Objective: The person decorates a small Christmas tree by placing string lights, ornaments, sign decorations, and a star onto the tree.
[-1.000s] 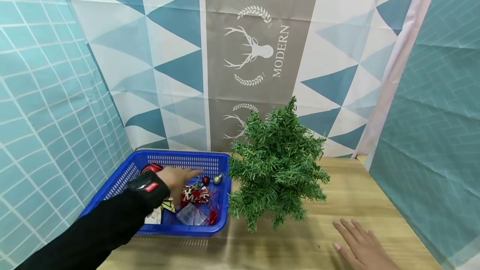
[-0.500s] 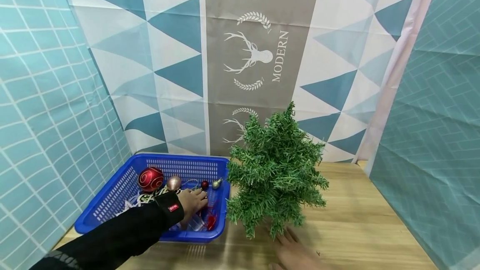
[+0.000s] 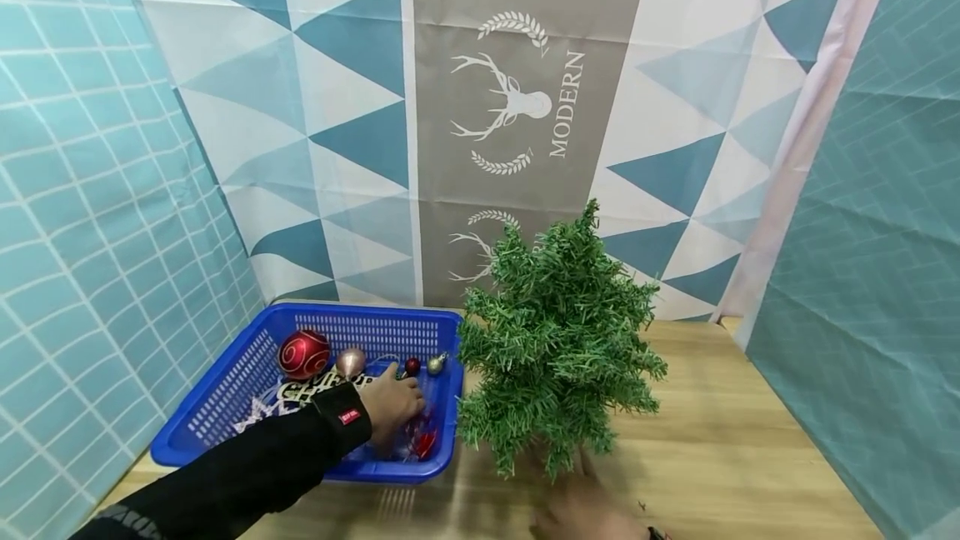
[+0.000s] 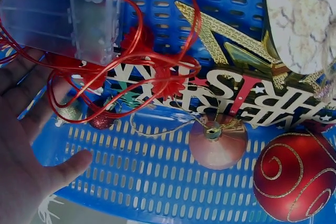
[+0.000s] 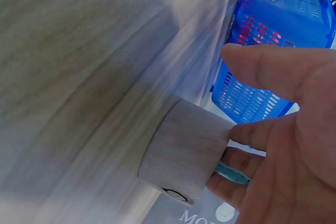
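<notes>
My left hand [image 3: 392,402] reaches down into the blue basket [image 3: 300,308]. In the left wrist view its thumb stands apart, while its fingers lie beside red cords [image 4: 152,59] and a clear plastic box [image 4: 94,24]; the fingertips are partly hidden. Wooden letter signs [image 4: 231,93], a gold star [image 4: 220,38], a pink bauble [image 4: 218,142] and a red bauble [image 4: 294,177] lie close by. Below the green artificial tree [image 3: 558,348], my right hand [image 3: 581,511] is blurred. The right wrist view shows its fingertips at the tree's round, wood-coloured base [image 5: 186,145], the thumb held away.
Basket and tree stand side by side on a wooden table [image 3: 720,423]. Behind them hangs a patterned curtain [image 3: 352,107], with teal cloths at both sides. A small dark red ball [image 3: 412,366] and a small gold ornament [image 3: 437,363] lie near the basket's right wall.
My left hand has gone lower and nearer the front right of the basket, uncovering the red and pink baubles. My right hand has moved left from the bare tabletop to the tree's base.
</notes>
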The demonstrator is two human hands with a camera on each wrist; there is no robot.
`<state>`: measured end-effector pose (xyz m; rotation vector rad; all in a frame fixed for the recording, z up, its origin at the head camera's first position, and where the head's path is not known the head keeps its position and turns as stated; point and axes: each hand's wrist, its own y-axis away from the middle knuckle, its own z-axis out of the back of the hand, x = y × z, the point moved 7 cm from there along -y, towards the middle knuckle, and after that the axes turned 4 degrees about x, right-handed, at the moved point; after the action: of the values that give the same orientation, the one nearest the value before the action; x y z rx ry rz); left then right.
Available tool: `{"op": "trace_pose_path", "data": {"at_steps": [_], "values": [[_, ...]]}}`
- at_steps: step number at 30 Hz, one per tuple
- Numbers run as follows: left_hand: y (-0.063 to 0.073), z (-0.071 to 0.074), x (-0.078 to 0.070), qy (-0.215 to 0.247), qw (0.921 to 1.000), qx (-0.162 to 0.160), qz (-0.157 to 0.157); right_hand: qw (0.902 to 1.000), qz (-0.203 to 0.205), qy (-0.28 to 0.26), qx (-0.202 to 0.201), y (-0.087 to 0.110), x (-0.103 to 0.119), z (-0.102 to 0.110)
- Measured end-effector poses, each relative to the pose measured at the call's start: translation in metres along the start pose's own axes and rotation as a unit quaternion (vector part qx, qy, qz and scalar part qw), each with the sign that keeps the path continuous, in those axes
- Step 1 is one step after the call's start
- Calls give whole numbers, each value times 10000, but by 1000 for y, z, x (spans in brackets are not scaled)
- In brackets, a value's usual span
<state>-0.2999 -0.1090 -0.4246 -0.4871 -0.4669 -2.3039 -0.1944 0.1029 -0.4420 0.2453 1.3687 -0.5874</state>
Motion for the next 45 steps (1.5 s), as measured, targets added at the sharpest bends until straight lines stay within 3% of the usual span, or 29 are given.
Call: {"op": "trace_pose_path", "data": {"at_steps": [1,2,4,7,10,14,15,17,19,22,24,26,28,34,37,40,41,43,45], "values": [[0,0,0,19,10000,40,-18,9901,8,-1403,-28,1,-2,0],[0,0,0,51,9999,86,-38,9705,58,-2405,-165,1,-4,1],[1,0,1,158,9997,154,-78,9411,-179,-3346,-450,3,-8,3],[5,3,7,405,9991,98,-77,9230,-249,-3750,-822,4,-11,7],[11,13,20,986,9951,-112,-22,9217,-35,-3750,-992,5,-11,9],[26,34,43,2046,9771,-580,34,9146,-78,-3825,-1306,6,-11,9],[31,39,49,2265,9715,-697,39,9136,-114,-3862,-1266,5,-11,8],[40,51,61,2616,9603,-964,79,8995,-211,-4263,-936,2,-11,5],[49,62,72,2939,9493,-1104,188,8743,-283,-4839,-247,-1,-11,-1],[65,76,85,3309,9349,-1199,456,8102,-413,-5786,839,-4,-9,-11],[77,86,93,3464,9275,-1246,650,7745,-477,-6153,1389,-3,-8,-14],[91,97,98,3531,9219,-1376,798,7559,-486,-6315,1657,-2,-8,-16],[105,109,100,3569,9171,-1567,841,7440,-492,-6427,1759,-1,-8,-16],[144,142,85,3813,9002,-2014,603,7278,-472,-6575,1892,0,-5,-13],[155,154,68,3958,8911,-2208,223,7318,-564,-6543,1821,0,-4,-14],[159,165,46,4172,8771,-2357,-320,7255,-701,-6639,1673,0,-7,-12],[160,168,37,4254,8719,-2375,-496,7196,-712,-6713,1626,2,-8,-9],[160,171,20,4398,8608,-2394,-907,6942,-664,-7015,1472,4,-14,1],[158,174,2,4471,8514,-2431,-1270,6520,-442,-7455,1309,8,-20,14]]}}
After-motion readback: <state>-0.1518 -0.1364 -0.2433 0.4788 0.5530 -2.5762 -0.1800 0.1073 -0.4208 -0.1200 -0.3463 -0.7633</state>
